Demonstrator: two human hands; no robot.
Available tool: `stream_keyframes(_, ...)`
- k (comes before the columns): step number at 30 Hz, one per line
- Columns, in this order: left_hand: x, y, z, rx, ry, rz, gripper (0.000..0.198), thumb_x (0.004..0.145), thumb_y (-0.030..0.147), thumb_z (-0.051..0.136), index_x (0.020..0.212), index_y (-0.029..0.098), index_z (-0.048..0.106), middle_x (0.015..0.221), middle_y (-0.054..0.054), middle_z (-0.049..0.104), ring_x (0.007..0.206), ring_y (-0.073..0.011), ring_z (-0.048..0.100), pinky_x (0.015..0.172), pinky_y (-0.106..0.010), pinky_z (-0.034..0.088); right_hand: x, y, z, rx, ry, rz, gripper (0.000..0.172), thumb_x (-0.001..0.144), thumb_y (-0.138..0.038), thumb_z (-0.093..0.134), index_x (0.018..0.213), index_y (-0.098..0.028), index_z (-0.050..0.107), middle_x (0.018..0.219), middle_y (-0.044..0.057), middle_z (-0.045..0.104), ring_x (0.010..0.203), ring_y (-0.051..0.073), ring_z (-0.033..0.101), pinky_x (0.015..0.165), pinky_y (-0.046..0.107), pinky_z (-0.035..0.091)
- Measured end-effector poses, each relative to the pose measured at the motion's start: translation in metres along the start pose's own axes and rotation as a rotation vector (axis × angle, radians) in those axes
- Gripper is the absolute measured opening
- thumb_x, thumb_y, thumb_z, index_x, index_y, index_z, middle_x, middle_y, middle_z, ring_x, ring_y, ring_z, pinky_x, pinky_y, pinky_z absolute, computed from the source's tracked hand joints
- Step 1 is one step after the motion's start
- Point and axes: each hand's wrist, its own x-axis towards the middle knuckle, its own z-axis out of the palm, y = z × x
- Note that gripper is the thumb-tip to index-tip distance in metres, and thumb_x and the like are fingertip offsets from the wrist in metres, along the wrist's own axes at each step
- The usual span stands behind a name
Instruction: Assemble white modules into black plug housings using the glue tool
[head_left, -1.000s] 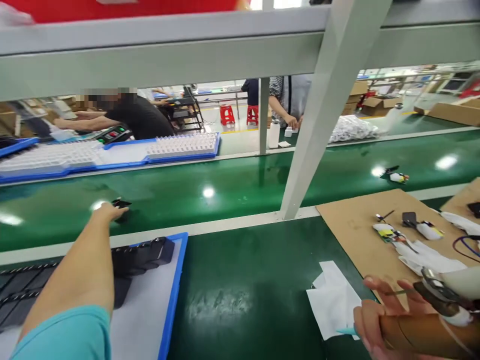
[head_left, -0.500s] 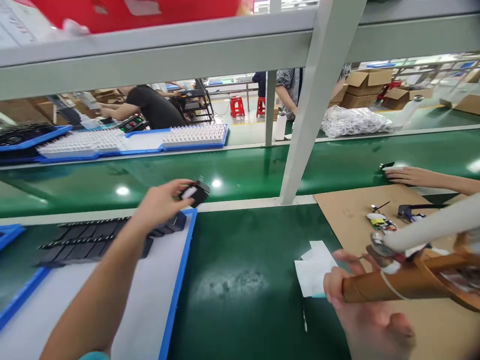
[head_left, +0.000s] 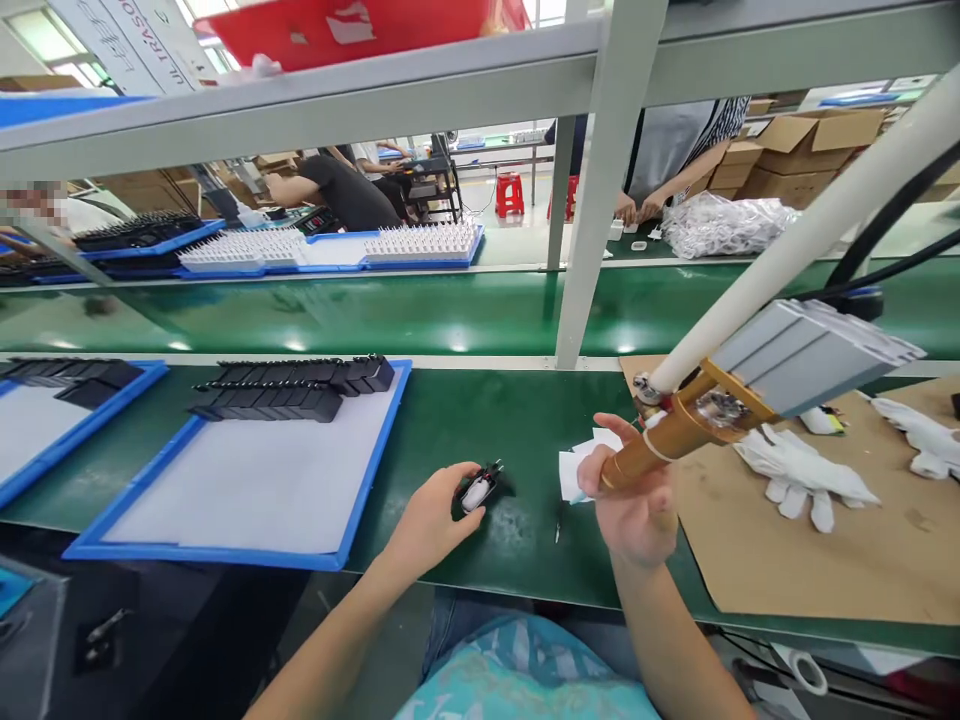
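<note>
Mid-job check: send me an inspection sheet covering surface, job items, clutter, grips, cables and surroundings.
Surface: green worktop, with brown cardboard at right.
Job's things: black part showing a white area; brown tool; blue-rimmed tray carrying black blocks.
Clutter: white paper near the right grip; white gloves on the cardboard.
Grips: left grip holds the black part; right grip is around the brown tool's end.
Cables: black cables at upper right.
Surroundings: green belt behind the worktop; person in black beyond.

Left forearm point(head_left: 352, 620) bare, reaching in over table's point(head_left: 465, 420) near edge; left hand point(head_left: 431, 520) just inside edge, thumb and fingers pinched. Right forearm point(head_left: 667, 630) bare, steeper; right hand point(head_left: 634, 505) beyond same edge, fingers curled in grip. Hands apart.
</note>
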Motion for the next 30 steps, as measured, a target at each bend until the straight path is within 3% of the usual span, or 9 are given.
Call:
stream_keyframes(2,0.005,-0.003,0.001,-0.112,-0.04,0.041,0.059,0.078,0.035,0.068,0.132,0.028,0.049,0.12,-0.007,0.058,0.094,-0.0224,0.061,0.082,-0.036,0.051,0.0,0.001,0.0,-0.014,0.0,-0.013,0.043,0.079,-0.058,0.059,0.114,-0.034,0.05,0.12,0.007,0.061,0.05,0.011,0.055,0.045,0.03,0.041)
stream_keyframes(5,0.019,-0.008,0.0,-0.246,-0.193,0.119,0.083,0.07,0.042,0.077,0.142,0.032,0.039,0.13,-0.009,0.048,0.106,-0.0237,0.058,0.09,-0.038,0.051,0.0,0.002,0.0,-0.026,0.001,-0.035,0.04,0.08,-0.057,0.057,0.112,-0.033,0.049,0.119,0.007,0.061,0.05,0.011,0.055,0.045,0.029,0.041)
stream_keyframes(7,0.026,-0.01,0.0,-0.282,-0.266,0.153,0.079,0.069,0.042,0.078,0.139,0.032,0.044,0.131,-0.008,0.046,0.112,-0.0248,0.055,0.097,-0.039,0.048,0.0,0.003,0.0,-0.021,-0.003,-0.044,0.039,0.081,-0.055,0.058,0.111,-0.033,0.049,0.119,0.006,0.061,0.051,0.012,0.056,0.045,0.029,0.041)
stream_keyframes(10,0.028,-0.01,0.003,-0.302,-0.252,0.161,0.062,0.075,0.042,0.074,0.131,0.028,0.051,0.13,-0.008,0.047,0.117,-0.0253,0.053,0.101,-0.04,0.044,0.0,0.003,0.0,-0.003,-0.014,-0.049,0.038,0.081,-0.055,0.058,0.112,-0.034,0.049,0.118,0.005,0.061,0.051,0.011,0.056,0.046,0.029,0.041)
stream_keyframes(13,0.026,-0.008,0.002,-0.319,-0.229,0.161,0.066,0.076,0.04,0.073,0.136,0.03,0.045,0.136,-0.008,0.046,0.121,-0.0264,0.05,0.103,-0.042,0.043,0.0,0.002,0.0,-0.026,-0.002,-0.03,0.04,0.08,-0.057,0.058,0.113,-0.034,0.049,0.116,0.006,0.061,0.05,0.011,0.055,0.045,0.03,0.042)
stream_keyframes(17,0.029,-0.005,-0.003,-0.311,-0.301,0.169,0.066,0.074,0.037,0.075,0.133,0.03,0.047,0.135,-0.007,0.05,0.118,-0.0266,0.053,0.098,-0.041,0.046,0.001,0.002,0.002,-0.049,0.01,-0.024,0.044,0.078,-0.059,0.059,0.114,-0.034,0.05,0.114,0.006,0.062,0.048,0.011,0.053,0.044,0.03,0.042)
stream_keyframes(20,0.029,-0.004,-0.002,-0.282,-0.239,0.166,0.059,0.074,0.035,0.074,0.127,0.028,0.051,0.129,-0.007,0.054,0.109,-0.0248,0.056,0.092,-0.039,0.048,0.001,0.002,0.002,-0.041,0.003,-0.026,0.043,0.078,-0.058,0.059,0.114,-0.036,0.05,0.113,0.005,0.062,0.048,0.011,0.053,0.044,0.029,0.041)
stream_keyframes(26,0.017,-0.005,0.014,-0.243,-0.019,0.146,0.052,0.075,0.037,0.074,0.12,0.026,0.051,0.137,-0.007,0.051,0.097,-0.0204,0.058,0.083,-0.035,0.049,0.001,0.005,0.0,-0.026,0.001,-0.018,0.045,0.078,-0.057,0.059,0.117,-0.036,0.05,0.113,0.005,0.062,0.049,0.011,0.053,0.045,0.03,0.041)
stream_keyframes(30,0.013,-0.007,0.024,-0.248,0.019,0.076,0.049,0.076,0.035,0.072,0.119,0.026,0.049,0.123,-0.005,0.061,0.094,-0.0196,0.059,0.08,-0.033,0.049,0.002,0.004,0.003,0.02,-0.005,-0.009,0.04,0.079,-0.054,0.061,0.112,-0.033,0.052,0.113,0.005,0.062,0.049,0.011,0.054,0.045,0.029,0.04)
